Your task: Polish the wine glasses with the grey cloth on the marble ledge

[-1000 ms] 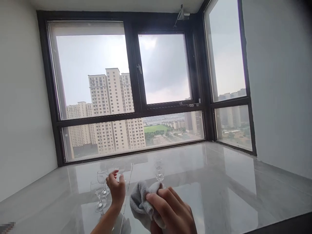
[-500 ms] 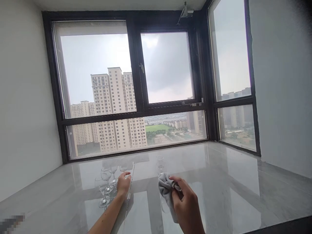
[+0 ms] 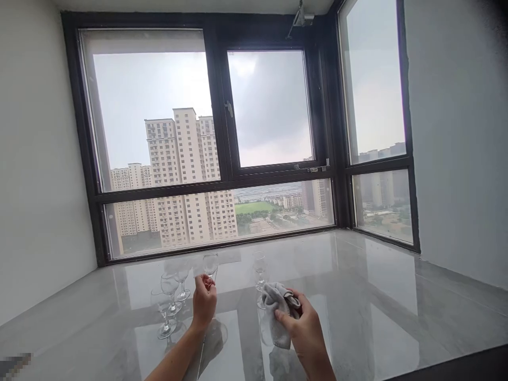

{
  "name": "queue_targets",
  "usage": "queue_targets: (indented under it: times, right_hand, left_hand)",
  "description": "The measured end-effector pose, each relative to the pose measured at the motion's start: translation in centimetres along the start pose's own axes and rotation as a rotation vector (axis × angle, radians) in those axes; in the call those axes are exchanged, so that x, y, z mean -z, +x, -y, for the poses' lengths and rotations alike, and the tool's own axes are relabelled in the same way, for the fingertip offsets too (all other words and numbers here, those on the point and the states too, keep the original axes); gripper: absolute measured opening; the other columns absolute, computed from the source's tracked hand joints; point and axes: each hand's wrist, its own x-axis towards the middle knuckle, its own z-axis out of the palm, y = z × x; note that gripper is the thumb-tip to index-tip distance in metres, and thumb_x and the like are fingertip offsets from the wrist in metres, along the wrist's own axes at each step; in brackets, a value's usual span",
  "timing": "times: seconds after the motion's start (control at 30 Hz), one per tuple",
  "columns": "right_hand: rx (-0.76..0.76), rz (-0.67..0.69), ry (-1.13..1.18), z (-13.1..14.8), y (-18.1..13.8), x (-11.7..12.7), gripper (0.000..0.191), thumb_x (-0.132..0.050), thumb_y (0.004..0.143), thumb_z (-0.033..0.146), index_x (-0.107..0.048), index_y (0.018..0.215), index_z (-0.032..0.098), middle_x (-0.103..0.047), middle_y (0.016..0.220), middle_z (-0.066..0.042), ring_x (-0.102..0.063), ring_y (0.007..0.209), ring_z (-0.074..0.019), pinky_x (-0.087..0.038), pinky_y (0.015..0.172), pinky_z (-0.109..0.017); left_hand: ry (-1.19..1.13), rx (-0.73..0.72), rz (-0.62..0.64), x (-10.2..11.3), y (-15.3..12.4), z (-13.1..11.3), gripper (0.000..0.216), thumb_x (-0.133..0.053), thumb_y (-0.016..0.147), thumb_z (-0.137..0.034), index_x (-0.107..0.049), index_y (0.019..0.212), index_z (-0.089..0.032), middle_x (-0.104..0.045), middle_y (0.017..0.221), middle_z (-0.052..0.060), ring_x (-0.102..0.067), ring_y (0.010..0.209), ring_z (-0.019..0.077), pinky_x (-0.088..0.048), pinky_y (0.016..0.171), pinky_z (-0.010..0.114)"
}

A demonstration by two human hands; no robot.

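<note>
Left hand (image 3: 204, 306) pinching a thin clear glass (image 3: 210, 263) by its stem, right hand (image 3: 305, 333) gripping a soft grey cloth (image 3: 273, 313), shiny marble top (image 3: 357, 296)

left hand (image 3: 204, 304) lifts wine glass (image 3: 210, 263); right hand (image 3: 305, 333) grips cloth (image 3: 273, 312).

no legible text, labels, brands or nos. anywhere in view

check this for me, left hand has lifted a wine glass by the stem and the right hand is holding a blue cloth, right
Not quite. The cloth in the right hand is grey, not blue, as the head view shows. The rest holds: the left hand has a wine glass by the stem, raised off the counter.
</note>
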Motion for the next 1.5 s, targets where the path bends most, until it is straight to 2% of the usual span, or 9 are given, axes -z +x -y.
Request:
queue_targets:
  times: [0.2,0.4,0.6,0.7,0.83,1.03,1.27,1.43,1.5]
  right_hand:
    - [0.104,0.043,0.003,1.1,-0.7,-0.2,0.034,-0.07,0.066,0.026,-0.072,0.098,0.017,-0.077,0.089,-0.007,-0.073,0.083,-0.0258,-0.057,0.073,-0.031]
    - [0.366,0.17,-0.165,1.9,-1.9,-1.2,0.022,-0.06,0.079,0.017,-0.071,0.097,0.021,-0.074,0.094,-0.005,-0.07,0.084,-0.0213,-0.055,0.077,-0.028]
    - [0.638,0.129,-0.399,1.4,-2.0,-2.0,0.036,-0.045,0.081,0.004,-0.07,0.1,0.023,-0.071,0.096,-0.008,-0.067,0.095,-0.0245,-0.053,0.085,-0.035]
    - [0.619,0.068,-0.414,1.2,-1.7,-1.6,0.036,-0.045,0.081,0.006,-0.07,0.099,0.023,-0.071,0.097,-0.008,-0.067,0.095,-0.0258,-0.053,0.084,-0.037]
    - [0.405,-0.007,-0.248,1.0,-1.0,-0.7,0.024,-0.055,0.08,0.02,-0.072,0.097,0.022,-0.073,0.098,-0.008,-0.068,0.09,-0.0255,-0.054,0.08,-0.035]
    - [0.125,-0.093,0.017,0.2,0.0,0.3,0.032,-0.069,0.071,0.036,-0.072,0.096,0.017,-0.074,0.081,-0.005,-0.068,0.077,-0.0251,-0.054,0.07,-0.032]
    - [0.08,-0.112,0.047,-1.2,0.4,0.3,0.035,-0.071,0.069,0.036,-0.072,0.097,0.016,-0.073,0.081,-0.005,-0.066,0.075,-0.0235,-0.053,0.067,-0.031]
    - [0.031,-0.314,0.005,-1.1,0.2,-0.3,0.038,-0.07,0.067,0.04,-0.072,0.099,0.018,-0.073,0.087,-0.007,-0.068,0.082,-0.0273,-0.053,0.071,-0.035]
    - [0.016,-0.302,-0.008,-1.0,-0.1,-0.7,0.038,-0.069,0.068,0.04,-0.072,0.099,0.018,-0.073,0.089,-0.007,-0.068,0.083,-0.0279,-0.053,0.069,-0.034]
  left_hand:
    - [-0.125,-0.373,0.198,0.3,-3.6,-3.8,0.027,-0.049,0.093,-0.032,-0.043,0.118,-0.024,-0.059,0.073,-0.006,-0.062,0.071,0.0166,-0.05,0.078,0.029]
    - [-0.039,-0.504,0.515,-0.1,-5.6,-5.0,0.027,-0.054,0.088,-0.022,-0.057,0.115,-0.023,-0.062,0.068,-0.006,-0.058,0.061,0.0127,-0.047,0.066,0.023]
    - [0.104,-0.689,0.635,0.8,-5.8,-5.6,0.023,-0.06,0.075,-0.007,-0.069,0.092,-0.021,-0.064,0.066,-0.003,-0.055,0.06,0.0124,-0.041,0.06,0.022]
    - [0.111,-0.804,0.624,1.2,-5.8,-6.2,0.023,-0.065,0.075,-0.006,-0.068,0.091,-0.021,-0.068,0.069,-0.001,-0.059,0.068,0.0159,-0.041,0.063,0.024]
    - [0.073,-0.93,0.543,1.2,-5.7,-6.5,0.015,-0.064,0.085,-0.014,-0.066,0.099,-0.021,-0.069,0.069,0.002,-0.059,0.073,0.0193,-0.043,0.065,0.027]
    - [-0.002,-0.87,0.432,0.8,-5.9,-6.0,0.002,-0.062,0.091,-0.021,-0.062,0.093,-0.021,-0.066,0.071,0.002,-0.057,0.069,0.0171,-0.043,0.065,0.026]
    - [-0.057,-0.672,0.529,0.1,-6.3,-5.2,0.012,-0.057,0.095,-0.025,-0.057,0.083,-0.021,-0.063,0.077,0.002,-0.059,0.073,0.0164,-0.045,0.069,0.025]
    - [-0.178,-0.572,0.542,-0.3,-6.6,-5.0,0.017,-0.043,0.101,-0.029,-0.055,0.092,-0.022,-0.064,0.075,0.001,-0.06,0.068,0.015,-0.045,0.069,0.025]
    - [-0.181,-0.567,0.568,-0.3,-6.6,-5.2,0.017,-0.041,0.102,-0.03,-0.055,0.094,-0.022,-0.065,0.075,0.001,-0.06,0.068,0.015,-0.045,0.069,0.025]
